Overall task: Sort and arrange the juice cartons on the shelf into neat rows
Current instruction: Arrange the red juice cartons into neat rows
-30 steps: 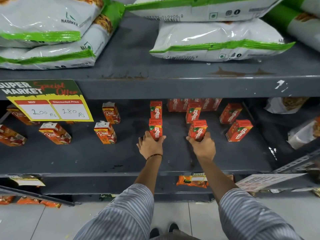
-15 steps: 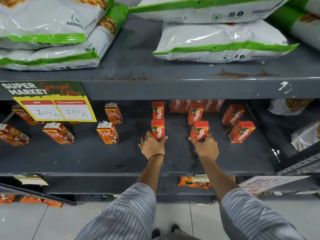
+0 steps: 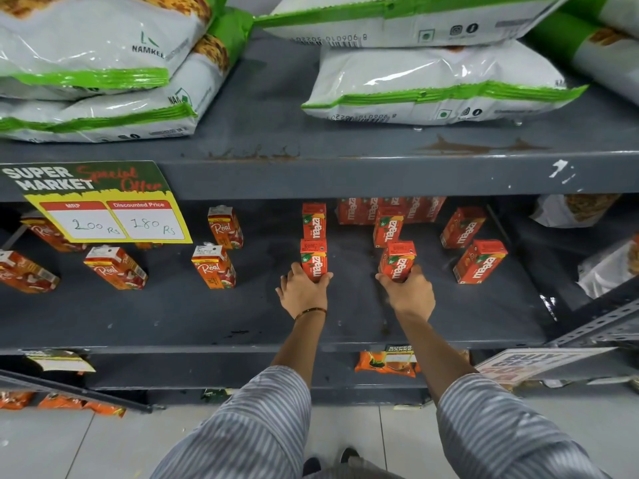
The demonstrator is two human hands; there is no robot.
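Two Maaza cartons stand upright near the middle of the grey shelf (image 3: 173,316), each held at its base. The left hand (image 3: 301,288) wraps the left carton (image 3: 314,259), its grip pinching the carton's lower sides; a second carton (image 3: 314,221) stands just behind it. The right hand (image 3: 411,292) pinches the right carton (image 3: 397,260), slightly tilted, with another (image 3: 388,227) behind. Farther right stand two more Maaza cartons (image 3: 480,261), apart. A block of cartons (image 3: 390,209) lines the far wall. To the left, Real cartons (image 3: 213,267) stand scattered. A price sign (image 3: 103,202) hangs from the upper shelf, which carries snack bags (image 3: 432,88).
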